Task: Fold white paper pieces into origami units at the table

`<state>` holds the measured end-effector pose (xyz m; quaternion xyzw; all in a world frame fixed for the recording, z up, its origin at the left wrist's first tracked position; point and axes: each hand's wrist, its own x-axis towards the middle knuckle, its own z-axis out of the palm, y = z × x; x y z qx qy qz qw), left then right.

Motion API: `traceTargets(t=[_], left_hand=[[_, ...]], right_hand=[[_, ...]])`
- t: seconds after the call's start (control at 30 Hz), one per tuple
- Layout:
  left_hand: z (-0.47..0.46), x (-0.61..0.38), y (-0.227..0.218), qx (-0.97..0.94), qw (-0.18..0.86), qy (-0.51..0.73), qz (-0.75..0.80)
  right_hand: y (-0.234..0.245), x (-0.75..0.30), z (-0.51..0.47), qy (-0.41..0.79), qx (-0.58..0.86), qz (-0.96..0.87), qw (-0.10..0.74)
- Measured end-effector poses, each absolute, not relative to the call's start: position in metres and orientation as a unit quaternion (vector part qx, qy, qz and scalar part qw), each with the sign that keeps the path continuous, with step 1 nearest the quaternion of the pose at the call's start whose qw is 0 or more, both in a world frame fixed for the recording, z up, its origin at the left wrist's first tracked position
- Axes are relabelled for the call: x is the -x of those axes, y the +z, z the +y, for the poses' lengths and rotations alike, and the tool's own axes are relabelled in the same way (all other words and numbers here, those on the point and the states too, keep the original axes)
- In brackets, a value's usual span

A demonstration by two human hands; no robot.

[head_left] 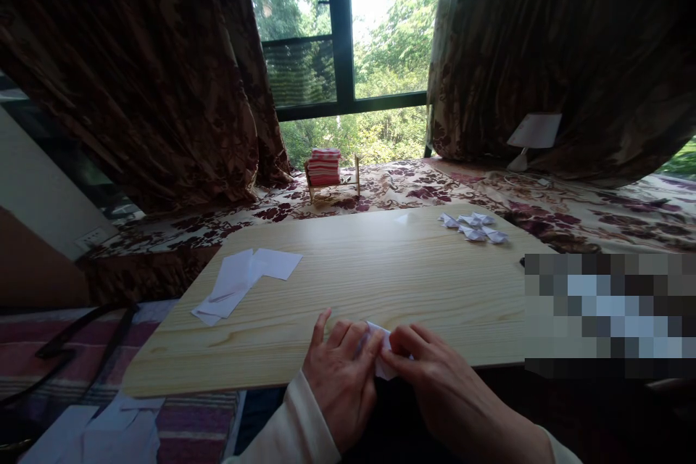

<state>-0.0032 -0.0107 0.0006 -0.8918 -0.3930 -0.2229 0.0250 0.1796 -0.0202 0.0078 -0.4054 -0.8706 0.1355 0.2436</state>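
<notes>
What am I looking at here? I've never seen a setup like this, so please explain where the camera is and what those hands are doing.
There's no machine: these are a person's own bare hands. The one picture comes from a camera worn on their head, looking forward and down. The left hand and right hand hold a small piece of folded white paper between them, at the near edge of a pale wood-grain table. On it, flat white paper sheets overlap at the left, and small pointed white paper shapes sit grouped at the far right.
</notes>
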Motion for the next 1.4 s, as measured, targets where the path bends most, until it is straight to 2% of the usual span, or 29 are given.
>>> traceTargets(t=[0.33,0.5,0.73,1.07,1.23,1.4], left_hand=[[-0.003,0.001,0.006,0.896,0.029,-0.187,-0.401],[-0.010,-0.002,-0.009,0.873,0.071,-0.252,-0.410],[-0.013,0.002,-0.018,0.870,0.087,-0.287,-0.391],[-0.009,-0.003,-0.014,0.865,0.156,-0.287,-0.380],[-0.011,-0.005,-0.014,0.859,0.150,-0.298,-0.388],[-0.016,-0.017,-0.019,0.830,0.170,-0.309,-0.432]], right_hand=[[0.008,-0.181,-0.020,0.115,0.419,-0.876,0.207],[0.012,-0.193,-0.009,0.080,0.427,-0.881,0.188],[0.015,-0.198,-0.003,0.120,0.419,-0.880,0.188],[0.013,-0.188,-0.006,0.005,0.482,-0.868,0.118],[0.008,-0.216,-0.006,-0.058,0.494,-0.860,0.114],[0.015,-0.221,-0.010,-0.026,0.479,-0.865,0.148]])
